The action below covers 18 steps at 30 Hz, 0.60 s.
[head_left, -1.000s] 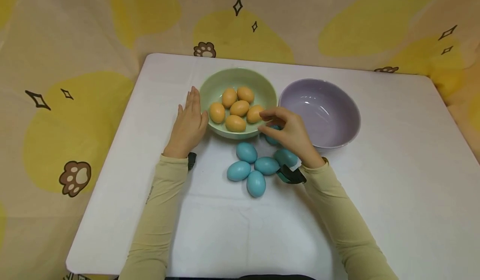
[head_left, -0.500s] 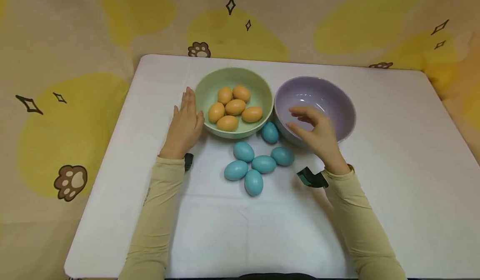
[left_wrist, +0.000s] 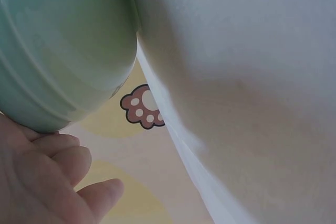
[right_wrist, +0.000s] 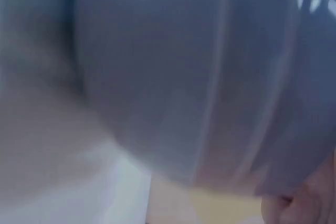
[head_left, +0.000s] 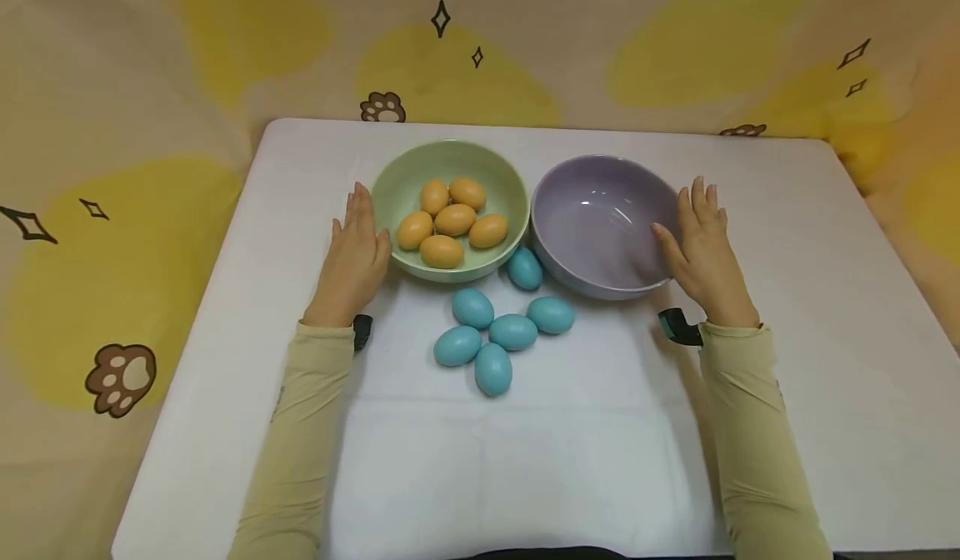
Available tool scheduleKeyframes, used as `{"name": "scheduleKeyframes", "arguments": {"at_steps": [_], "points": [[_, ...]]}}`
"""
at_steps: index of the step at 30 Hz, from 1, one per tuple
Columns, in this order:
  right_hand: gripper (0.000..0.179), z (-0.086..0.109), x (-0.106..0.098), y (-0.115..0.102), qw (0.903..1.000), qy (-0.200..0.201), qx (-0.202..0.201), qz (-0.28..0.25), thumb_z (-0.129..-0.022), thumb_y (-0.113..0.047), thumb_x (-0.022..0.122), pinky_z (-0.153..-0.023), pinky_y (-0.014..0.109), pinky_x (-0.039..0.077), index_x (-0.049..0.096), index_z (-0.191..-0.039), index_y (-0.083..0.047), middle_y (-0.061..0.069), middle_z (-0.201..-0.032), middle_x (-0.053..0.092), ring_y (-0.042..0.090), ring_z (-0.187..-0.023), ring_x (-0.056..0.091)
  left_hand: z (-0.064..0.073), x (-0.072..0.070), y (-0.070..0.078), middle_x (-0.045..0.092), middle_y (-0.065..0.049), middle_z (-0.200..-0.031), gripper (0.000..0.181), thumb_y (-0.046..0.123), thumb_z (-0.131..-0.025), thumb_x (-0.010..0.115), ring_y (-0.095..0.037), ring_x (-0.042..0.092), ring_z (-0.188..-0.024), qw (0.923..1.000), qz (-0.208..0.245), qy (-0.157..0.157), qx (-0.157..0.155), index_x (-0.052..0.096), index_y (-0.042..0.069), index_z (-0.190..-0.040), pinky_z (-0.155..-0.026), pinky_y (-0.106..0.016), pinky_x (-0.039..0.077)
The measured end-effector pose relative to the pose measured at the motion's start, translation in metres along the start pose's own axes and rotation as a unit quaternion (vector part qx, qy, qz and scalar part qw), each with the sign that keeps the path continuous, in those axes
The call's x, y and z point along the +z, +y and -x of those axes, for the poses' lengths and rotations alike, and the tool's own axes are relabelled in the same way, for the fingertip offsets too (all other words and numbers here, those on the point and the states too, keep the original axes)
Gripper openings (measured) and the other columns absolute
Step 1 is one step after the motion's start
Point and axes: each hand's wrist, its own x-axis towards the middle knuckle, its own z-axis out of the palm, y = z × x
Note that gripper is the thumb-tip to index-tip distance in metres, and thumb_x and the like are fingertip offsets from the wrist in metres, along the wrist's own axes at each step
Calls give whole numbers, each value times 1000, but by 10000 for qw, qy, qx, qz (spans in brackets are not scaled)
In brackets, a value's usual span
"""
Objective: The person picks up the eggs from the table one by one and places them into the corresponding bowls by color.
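My left hand (head_left: pixel 348 260) lies with straight fingers along the left side of a green bowl (head_left: pixel 517 185). In the left wrist view its fingertips are right at the green bowl's wall (left_wrist: pixel 68 51). Several orange eggs (head_left: pixel 454 220) lie inside that bowl. At the right side of a purple bowl (head_left: pixel 600 252) is my right hand (head_left: pixel 708 260), fingers extended and thumb over the rim. The purple bowl's wall (right_wrist: pixel 157 77) fills most of the right wrist view, with part of the hand at the lower right corner. Nothing lies inside the purple bowl.
Several blue eggs (head_left: pixel 513 332) sit on the white table (head_left: pixel 420 468) in front of the bowls. One blue egg (head_left: pixel 525 268) lies in the nook between the two bowls. A patterned yellow cloth (head_left: pixel 525 43) hangs behind the table.
My right hand has moved right, from the green bowl's edge across the purple bowl to its right side, and its fingers have straightened. The left hand stays at the green bowl.
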Motion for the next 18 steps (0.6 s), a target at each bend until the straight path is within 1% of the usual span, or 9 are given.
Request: {"name": "scheduleKeyframes", "arguments": {"at_steps": [3,6,9,12,15,17,18], "points": [[69,-1,-3,9,9987,-503,23,76,-103,-33,35,-111,54,-3,11,-145,16,29,-153,-4,37,-142,-12,0,0,1,1,-21,-156,64,22,-102,27,-28,0,-144,10000,31,-18,3,-6,-5,-149,-112,-53,3],[70,-6,-3,12,9966,-814,58,81,-104,-36,31,-112,51,-5,7,-145,15,26,-154,-8,35,-142,-14,1,-3,1,0,-23,-156,65,23,-102,28,-30,-1,-144,10000,-53,-24,-46,-7,-7,-148,-112,-55,3],[71,-8,-1,13,9946,-1026,135,47,-103,-38,28,-112,49,-6,4,-146,13,24,-154,-11,33,-142,-16,3,-9,3,-3,-24,-155,69,27,-103,30,-33,-3,-144,9998,-202,-42,-81,-9,-8,-147,-111,-56,3],[71,-7,0,14,9936,-1118,178,61,-103,-37,28,-112,50,-5,3,-146,14,26,-154,-11,35,-142,-14,6,-17,8,-4,-24,-155,72,30,-103,34,-34,-3,-144,9995,-302,55,12,-7,-9,-147,-111,-56,3],[70,-5,0,16,9937,-1095,205,130,-103,-35,29,-112,51,-4,4,-145,15,28,-154,-8,36,-142,-13,15,-28,18,1,-22,-157,70,30,-102,39,-33,1,-144,9989,-346,219,226,3,-8,-149,-112,-54,5],[69,-5,1,17,9939,-1064,207,177,-103,-34,31,-112,51,-4,5,-145,15,28,-154,-7,36,-142,-12,25,-32,25,12,-23,-156,65,26,-101,44,-35,11,-143,9976,-438,301,441,16,-9,-148,-112,-53,13],[69,-4,1,17,9941,-1049,203,202,-103,-33,31,-112,51,-3,5,-145,15,28,-154,-6,36,-142,-12,32,-34,29,21,-23,-154,61,24,-100,47,-36,18,-141,9967,-504,310,550,25,-8,-146,-111,-53,18]]}}
